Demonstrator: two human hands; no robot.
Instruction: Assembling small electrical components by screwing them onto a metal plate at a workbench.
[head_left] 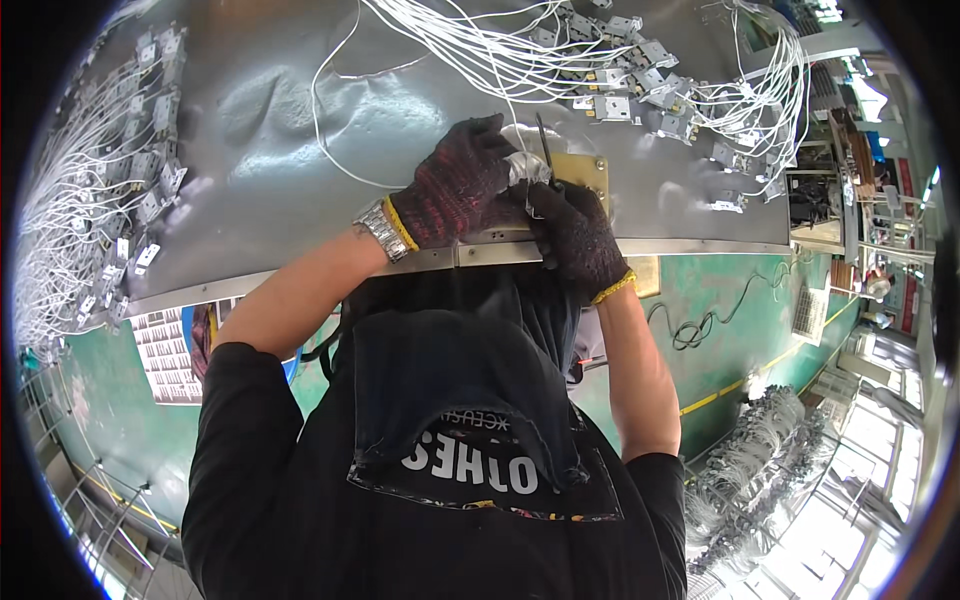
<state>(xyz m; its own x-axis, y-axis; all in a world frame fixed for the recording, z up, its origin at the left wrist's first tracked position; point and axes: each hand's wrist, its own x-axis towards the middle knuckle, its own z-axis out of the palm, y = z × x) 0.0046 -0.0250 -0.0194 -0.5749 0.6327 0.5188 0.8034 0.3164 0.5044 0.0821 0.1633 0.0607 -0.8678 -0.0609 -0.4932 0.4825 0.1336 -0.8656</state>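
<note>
My left hand (455, 185), in a dark red knit glove, is closed with its fingertips on a small silvery metal part (528, 170) near the table's front edge. From the other side my right hand (582, 238), in a dark glove, pinches the same part. A white wire (318, 100) loops over the table to my left hand, and another runs down toward the part. Just beyond my right fingers a thin dark rod (544, 138) sticks up; whether I hold it is hidden. Behind that hand lies a brass-coloured plate (592, 178) with screws.
Bundles of white wires (450, 35) with small metal clip-like ends (612, 106) lie at the table's far side. More wired pieces (150, 150) are heaped at the left. A metal strip (700, 247) edges the grey table. A dark cable (700, 330) curls on the green floor.
</note>
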